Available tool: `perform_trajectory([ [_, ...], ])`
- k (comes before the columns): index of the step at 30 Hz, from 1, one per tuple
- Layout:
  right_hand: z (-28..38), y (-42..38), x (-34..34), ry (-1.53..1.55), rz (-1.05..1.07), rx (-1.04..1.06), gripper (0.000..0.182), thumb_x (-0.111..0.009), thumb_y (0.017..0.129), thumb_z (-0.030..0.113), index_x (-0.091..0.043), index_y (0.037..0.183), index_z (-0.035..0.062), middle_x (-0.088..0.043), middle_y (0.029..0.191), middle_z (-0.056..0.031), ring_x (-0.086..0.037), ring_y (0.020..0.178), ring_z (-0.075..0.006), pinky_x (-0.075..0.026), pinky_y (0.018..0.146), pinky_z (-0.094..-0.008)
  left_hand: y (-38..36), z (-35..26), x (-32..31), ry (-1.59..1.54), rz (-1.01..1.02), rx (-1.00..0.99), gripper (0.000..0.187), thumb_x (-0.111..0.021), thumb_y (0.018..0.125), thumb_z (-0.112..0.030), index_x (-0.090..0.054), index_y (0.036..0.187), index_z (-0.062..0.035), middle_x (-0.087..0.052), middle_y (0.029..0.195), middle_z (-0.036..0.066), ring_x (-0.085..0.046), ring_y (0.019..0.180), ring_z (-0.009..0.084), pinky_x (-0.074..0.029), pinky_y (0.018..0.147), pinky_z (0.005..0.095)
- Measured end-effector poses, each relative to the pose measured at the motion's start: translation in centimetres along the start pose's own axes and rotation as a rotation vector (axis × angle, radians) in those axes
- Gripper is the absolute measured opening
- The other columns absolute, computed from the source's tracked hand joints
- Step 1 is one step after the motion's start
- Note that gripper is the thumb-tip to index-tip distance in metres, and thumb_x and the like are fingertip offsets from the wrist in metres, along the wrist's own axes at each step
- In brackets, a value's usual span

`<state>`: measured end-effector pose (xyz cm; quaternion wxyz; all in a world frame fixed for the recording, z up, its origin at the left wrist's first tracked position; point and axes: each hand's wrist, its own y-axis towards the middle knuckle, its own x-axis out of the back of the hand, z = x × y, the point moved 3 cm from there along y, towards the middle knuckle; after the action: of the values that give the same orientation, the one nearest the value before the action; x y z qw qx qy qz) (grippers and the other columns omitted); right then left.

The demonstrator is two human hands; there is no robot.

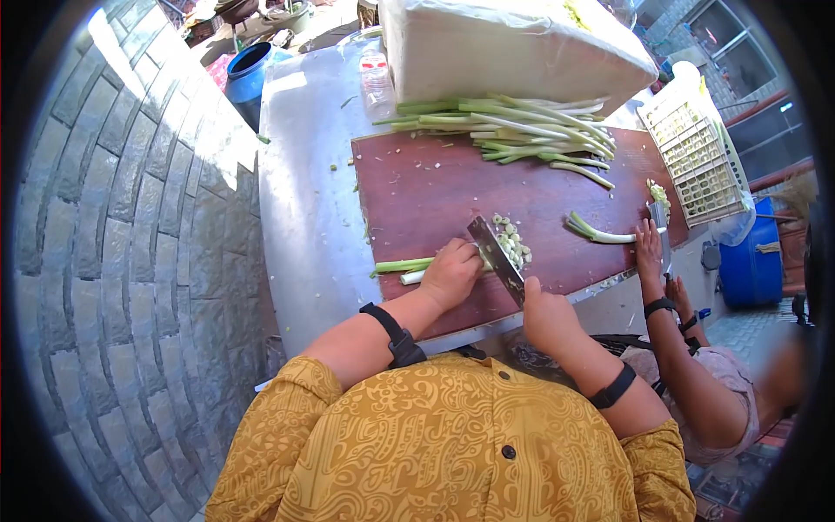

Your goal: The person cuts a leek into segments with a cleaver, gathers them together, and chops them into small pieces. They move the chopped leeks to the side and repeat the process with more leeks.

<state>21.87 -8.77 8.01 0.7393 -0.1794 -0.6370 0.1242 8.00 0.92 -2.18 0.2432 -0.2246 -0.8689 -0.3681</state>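
Observation:
My left hand (452, 276) presses down on green onions (404, 265) laid on the reddish-brown cutting board (417, 191). Its fingers are curled over the stalks close to the blade. My right hand (548, 320) is wrapped around the handle of a kitchen knife (497, 259), whose dark, broad blade slants across the stalks' cut end. Chopped green onion pieces (515, 248) lie in a small heap just right of the blade. A larger pile of whole green onions (531, 130) rests along the board's far edge.
To the right, a co-worker's hand (648, 248) is at another green onion (600, 230) beside a second knife (661, 235). A white box (513, 61), a clear bottle (376, 83) and a white crate (696, 165) stand behind. A brick wall (130, 261) rises at left.

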Motion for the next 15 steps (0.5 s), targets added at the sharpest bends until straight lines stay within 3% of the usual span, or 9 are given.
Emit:
perform_trajectory([
  [7,0.7,4.1,-2.3,0.016,-0.070,0.021,0.025,-0.052,0.079,0.003,-0.039,0.099,-0.0015,-0.063,0.071,-0.0238,-0.064,0.069,-0.0429,-0.051,0.063,-0.0511,-0.2,0.0,-0.4,0.011,0.004,-0.005,0.014,-0.068,0.068,-0.006,-0.061,0.080,-0.0056,-0.057,0.092,0.007,-0.053,0.091,0.0279,-0.047,0.080,0.0368],
  [13,-1.4,5.6,-3.6,0.294,-0.463,-0.054,0.025,-0.052,0.082,0.008,-0.039,0.100,-0.0023,-0.062,0.069,-0.0251,-0.062,0.066,-0.0448,-0.049,0.060,-0.0529,-0.1,-0.4,0.5,-0.002,-0.011,-0.002,0.017,-0.069,0.068,-0.007,-0.059,0.082,-0.0057,-0.056,0.093,0.008,-0.052,0.093,0.0289,-0.046,0.083,0.0380],
  [15,-1.7,4.9,-3.3,0.257,-0.419,-0.026,0.023,-0.051,0.083,0.009,-0.039,0.099,-0.0021,-0.062,0.069,-0.0255,-0.062,0.066,-0.0450,-0.049,0.060,-0.0531,-0.2,-0.4,0.7,0.005,-0.019,0.007,0.017,-0.069,0.068,-0.006,-0.059,0.082,-0.0055,-0.056,0.093,0.008,-0.052,0.093,0.0288,-0.046,0.083,0.0380],
])
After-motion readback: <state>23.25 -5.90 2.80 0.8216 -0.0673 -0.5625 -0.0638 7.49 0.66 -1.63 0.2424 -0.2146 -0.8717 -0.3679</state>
